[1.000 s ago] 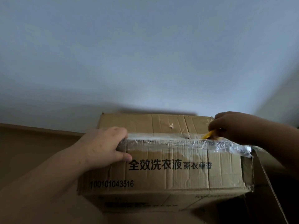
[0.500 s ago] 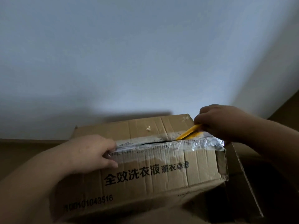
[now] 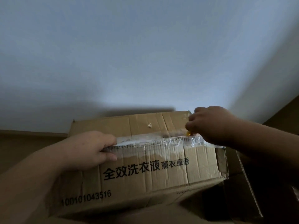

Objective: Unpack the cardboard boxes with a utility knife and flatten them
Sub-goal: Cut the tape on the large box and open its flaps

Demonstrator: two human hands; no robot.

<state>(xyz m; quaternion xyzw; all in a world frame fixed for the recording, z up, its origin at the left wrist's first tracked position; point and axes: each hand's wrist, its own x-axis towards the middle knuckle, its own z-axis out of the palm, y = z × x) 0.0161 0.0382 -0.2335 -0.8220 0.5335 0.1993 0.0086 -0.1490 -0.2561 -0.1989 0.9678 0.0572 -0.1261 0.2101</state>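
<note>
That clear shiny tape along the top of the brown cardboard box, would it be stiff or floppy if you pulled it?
The clear shiny tape looks wrinkled and thin, so probably floppy and clingy. The creased brown cardboard box likely bends easily.

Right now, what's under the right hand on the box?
Under the right hand: a sliver of yellow knife at the clear tape seam of the box. Blade hidden.

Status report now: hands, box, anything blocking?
Left hand grips taped edge of box. Right hand holds yellow knife at tape seam, right end. Nothing blocking in view.
</note>
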